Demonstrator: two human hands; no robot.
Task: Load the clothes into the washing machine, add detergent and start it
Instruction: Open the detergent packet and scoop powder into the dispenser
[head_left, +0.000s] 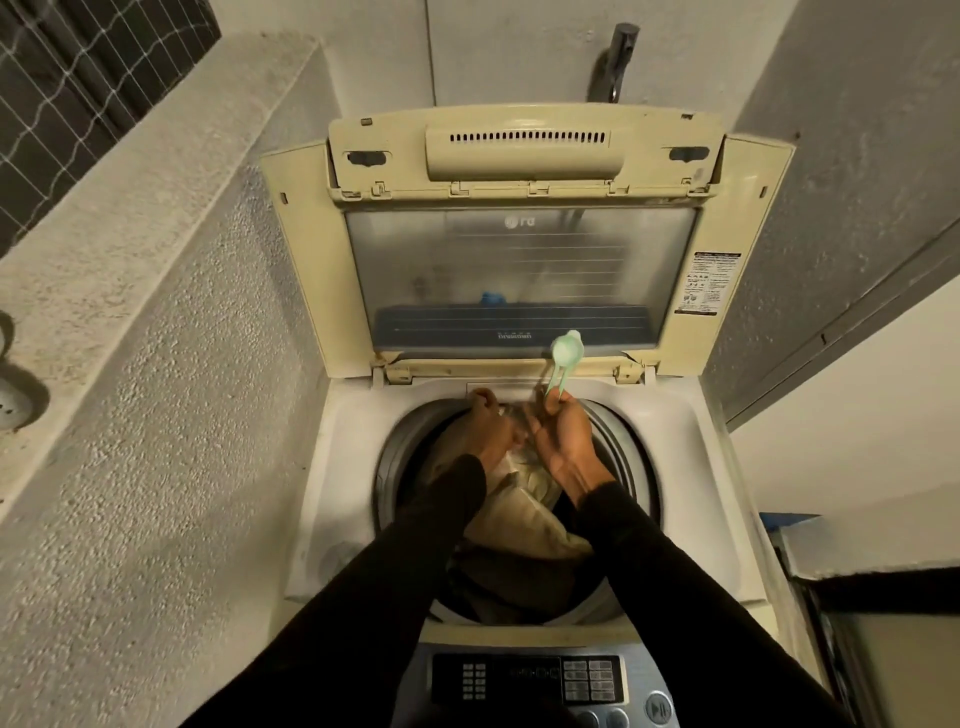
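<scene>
You are leaning over the open cream top-loading washing machine (332, 467) with both black-sleeved arms reaching across its round drum opening, where the beige and dark clothes (524, 519) are already lying heaped to near the rim. Your right hand (563, 441) is closing its fingers around the thin handle of the pale green plastic detergent scoop (566, 349), whose bowl is pointing up and away toward the raised lid (519, 270); whether powder is sitting in it cannot be told. Your left hand (485, 418) is curling shut at the far edge of the opening, seemingly on something there, but what it is gripping is hidden. The scoop is looking light and stiff, so a pinch low on the handle is probably enough, though the long stem is likely making the bowl tip easily. The clothes are looking soft and yielding, so they are likely giving way if you are pressing down on them. The grey drum ring (621, 447) is running just beside your right wrist, and the hinged lid is standing close behind the scoop, leaving little room forward. The rough plaster wall (171, 364) is crowding the left side; there is more open room toward you, above the dark control panel (524, 675) with its buttons
</scene>
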